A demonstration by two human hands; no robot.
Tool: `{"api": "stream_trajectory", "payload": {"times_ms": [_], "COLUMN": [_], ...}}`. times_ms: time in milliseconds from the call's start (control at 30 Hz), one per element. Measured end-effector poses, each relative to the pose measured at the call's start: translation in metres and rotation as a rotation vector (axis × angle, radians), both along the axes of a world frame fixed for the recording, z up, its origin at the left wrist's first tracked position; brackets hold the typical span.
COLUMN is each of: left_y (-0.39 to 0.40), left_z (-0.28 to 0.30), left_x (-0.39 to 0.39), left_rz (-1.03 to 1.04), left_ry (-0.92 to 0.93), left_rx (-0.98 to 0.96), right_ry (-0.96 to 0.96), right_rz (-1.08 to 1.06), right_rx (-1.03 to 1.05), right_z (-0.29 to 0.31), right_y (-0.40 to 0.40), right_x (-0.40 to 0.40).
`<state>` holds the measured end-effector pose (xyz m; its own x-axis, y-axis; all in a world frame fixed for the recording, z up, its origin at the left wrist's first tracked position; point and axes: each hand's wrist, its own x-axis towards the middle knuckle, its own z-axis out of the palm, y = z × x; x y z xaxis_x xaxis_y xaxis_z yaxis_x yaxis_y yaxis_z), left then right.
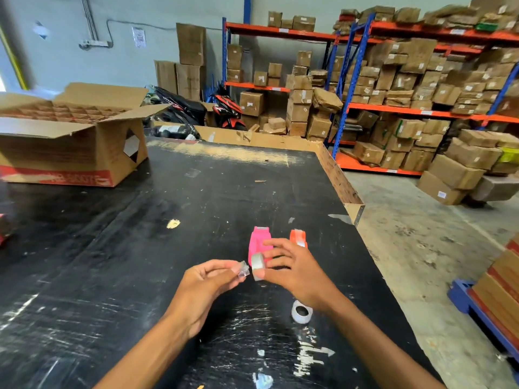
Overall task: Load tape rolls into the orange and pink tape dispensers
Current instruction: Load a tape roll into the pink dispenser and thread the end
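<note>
A pink tape dispenser (259,242) lies on the black table (140,226), and an orange tape dispenser (298,237) lies just right of it. My right hand (292,269) hovers in front of both and pinches a clear tape roll (258,261) between thumb and fingers. My left hand (209,279) holds a small clear plastic core (243,269) right beside that roll, the two nearly touching. A second clear tape roll (302,311) lies flat on the table below my right wrist.
An open cardboard box (73,153) with divider cells stands at the table's far left. A cardboard rim (341,181) lines the table's far and right edges. Shelves of boxes (407,88) fill the background; a stack on a blue pallet (502,279) stands at the right.
</note>
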<state>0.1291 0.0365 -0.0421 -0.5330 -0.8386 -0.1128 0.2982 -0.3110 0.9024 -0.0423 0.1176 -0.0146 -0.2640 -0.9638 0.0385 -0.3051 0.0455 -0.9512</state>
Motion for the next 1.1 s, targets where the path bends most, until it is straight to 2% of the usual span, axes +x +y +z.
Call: {"api": "stream_trajectory", "payload": {"times_ms": [200,400,567,633,733,933,1100], "left_y": [0.005,0.007,0.011,0.013,0.015,0.012,0.011], "left_z": [0.001,0.008,0.015,0.020,0.025,0.019,0.016], "left_x": [-0.007,-0.009,-0.015,-0.018,-0.022,-0.028,-0.031], "left_rz": [-0.065,-0.096,-0.150,-0.136,-0.082,0.098,0.016], "left_ry": [0.017,-0.078,-0.142,-0.170,-0.259,-0.411,-0.433], "left_rx": [-0.103,-0.303,-0.275,-0.276,-0.393,-0.518,-0.469], "right_ry": [-0.017,0.062,0.190,0.296,0.407,0.478,0.424], "right_rz": [-0.008,0.010,-0.048,-0.057,-0.039,-0.018,-0.037], "right_rx": [-0.086,-0.179,-0.238,-0.263,-0.274,-0.240,-0.216], "right_z": [-0.001,-0.004,-0.007,-0.007,-0.007,-0.010,-0.015], "right_y": [0.005,0.009,0.006,0.005,0.004,0.005,0.006], "right_x": [0.004,0.002,0.003,0.005,0.010,0.013,0.010]}}
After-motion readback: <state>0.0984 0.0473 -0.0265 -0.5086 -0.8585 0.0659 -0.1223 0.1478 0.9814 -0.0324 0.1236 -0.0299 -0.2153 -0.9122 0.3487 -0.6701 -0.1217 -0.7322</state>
